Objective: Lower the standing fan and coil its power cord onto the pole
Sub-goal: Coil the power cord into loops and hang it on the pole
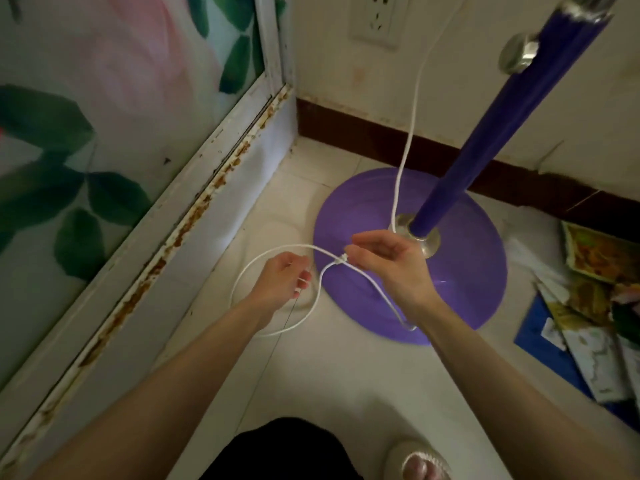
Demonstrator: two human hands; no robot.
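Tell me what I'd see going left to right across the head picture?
Flowery door panel → left hand pinching the white cord → right hand pinching it too → pile of printed packets.

Pole [512, 126]: top cut by upper edge. Cord [412, 133]: upper run leaves upper edge; low bend hidden behind right forearm [491, 362]; short stretch hidden in left hand [280, 280]. Socket [379, 19]: top cropped. Base [346, 209]: near rim part-covered by forearm. Papers [595, 306], right floor edge: cropped, print blurred. Slipper [415, 462]: cropped at bottom edge.
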